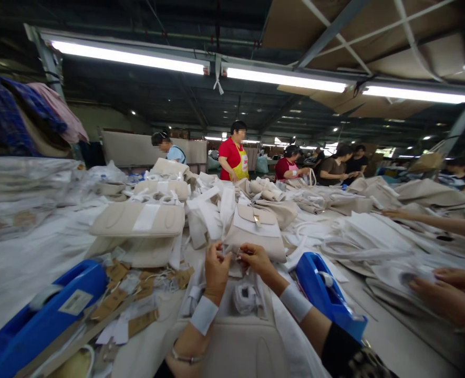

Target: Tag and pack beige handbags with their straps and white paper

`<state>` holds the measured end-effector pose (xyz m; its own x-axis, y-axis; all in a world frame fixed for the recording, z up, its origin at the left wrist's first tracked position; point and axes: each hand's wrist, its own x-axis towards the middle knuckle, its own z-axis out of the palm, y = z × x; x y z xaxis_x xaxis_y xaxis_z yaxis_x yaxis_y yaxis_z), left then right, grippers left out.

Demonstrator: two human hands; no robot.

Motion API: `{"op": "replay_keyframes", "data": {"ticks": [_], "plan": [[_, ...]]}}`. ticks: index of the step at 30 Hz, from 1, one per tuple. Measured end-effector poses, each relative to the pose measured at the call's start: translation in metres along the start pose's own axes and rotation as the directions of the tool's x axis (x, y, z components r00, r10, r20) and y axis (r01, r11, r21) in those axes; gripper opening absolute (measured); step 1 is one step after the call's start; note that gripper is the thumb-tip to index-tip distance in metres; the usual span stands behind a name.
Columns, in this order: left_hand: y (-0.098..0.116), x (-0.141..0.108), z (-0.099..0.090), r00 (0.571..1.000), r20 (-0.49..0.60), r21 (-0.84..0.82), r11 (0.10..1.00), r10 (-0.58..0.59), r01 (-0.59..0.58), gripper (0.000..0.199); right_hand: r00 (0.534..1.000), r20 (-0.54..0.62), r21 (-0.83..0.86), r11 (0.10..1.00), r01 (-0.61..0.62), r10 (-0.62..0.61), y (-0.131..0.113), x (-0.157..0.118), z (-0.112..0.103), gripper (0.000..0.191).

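My left hand [217,270] and my right hand [257,260] are raised close together over an open beige handbag [244,344]. The fingers of both are pinched on a small, thin, whitish translucent piece [235,255], whose kind I cannot make out. Inside the handbag's opening sits a round white-wrapped bundle [246,299]. Just beyond my fingers lies a beige flap bag [254,231] with a gold-coloured clasp and white sheet under its flap. Both my wrists carry pale bands.
A blue tape dispenser [69,304] stands at left, another blue dispenser [327,294] right of my right arm. Brown tags [143,321] lie scattered at left. Stacked beige bags [117,219] rise behind them. A co-worker's hands [448,294] work at right; several people stand beyond.
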<state>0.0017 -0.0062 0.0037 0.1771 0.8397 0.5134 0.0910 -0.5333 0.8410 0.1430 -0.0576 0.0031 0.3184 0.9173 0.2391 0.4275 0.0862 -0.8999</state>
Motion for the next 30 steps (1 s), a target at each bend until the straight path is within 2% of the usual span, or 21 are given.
{"op": "replay_keyframes", "data": {"ticks": [3,8,10,13,17,19,22,26,28,30], "plan": [[0.001,0.001,-0.001,0.988,0.157,-0.051,0.998,-0.017,0.025,0.003,0.996,0.062,-0.035,0.997,0.066,-0.063,-0.006,-0.003,-0.005,0.020],[0.005,-0.004,0.000,0.950,0.311,-0.122,0.992,0.032,0.007,0.010,0.981,0.044,-0.225,0.954,0.196,-0.191,-0.021,-0.016,-0.018,0.011],[0.002,-0.004,0.001,0.946,0.325,-0.136,0.989,-0.006,0.053,0.021,0.976,0.019,-0.289,0.934,0.211,-0.215,-0.024,-0.024,-0.022,0.007],[-0.007,-0.003,0.005,0.937,0.343,-0.128,0.985,-0.065,0.115,0.036,0.957,-0.007,-0.359,0.894,0.268,-0.289,-0.024,-0.038,-0.025,0.013],[-0.014,-0.003,0.007,0.925,0.373,-0.079,0.991,-0.070,0.107,0.038,0.891,-0.019,-0.370,0.831,0.415,-0.454,-0.021,-0.057,-0.030,0.014],[-0.012,-0.003,0.006,0.927,0.371,-0.052,0.996,-0.048,0.073,0.035,0.875,-0.045,-0.356,0.826,0.437,-0.483,-0.020,-0.067,-0.033,0.015],[-0.006,-0.006,0.006,0.916,0.400,-0.029,0.999,0.024,-0.013,0.033,0.890,-0.093,-0.336,0.856,0.393,-0.446,-0.021,-0.079,-0.037,0.016],[-0.001,-0.012,0.010,0.851,0.515,0.019,0.991,0.103,-0.132,0.029,0.940,-0.160,-0.227,0.938,0.261,-0.300,-0.026,-0.086,-0.036,0.019],[-0.003,-0.014,0.012,0.842,0.531,0.051,0.988,0.096,-0.146,0.030,0.961,-0.218,-0.091,0.984,0.152,-0.169,-0.025,-0.085,-0.036,0.021],[-0.005,-0.015,0.013,0.838,0.538,0.068,0.986,0.090,-0.149,0.032,0.962,-0.273,0.112,0.994,0.010,0.021,-0.019,-0.084,-0.039,0.024]]}}
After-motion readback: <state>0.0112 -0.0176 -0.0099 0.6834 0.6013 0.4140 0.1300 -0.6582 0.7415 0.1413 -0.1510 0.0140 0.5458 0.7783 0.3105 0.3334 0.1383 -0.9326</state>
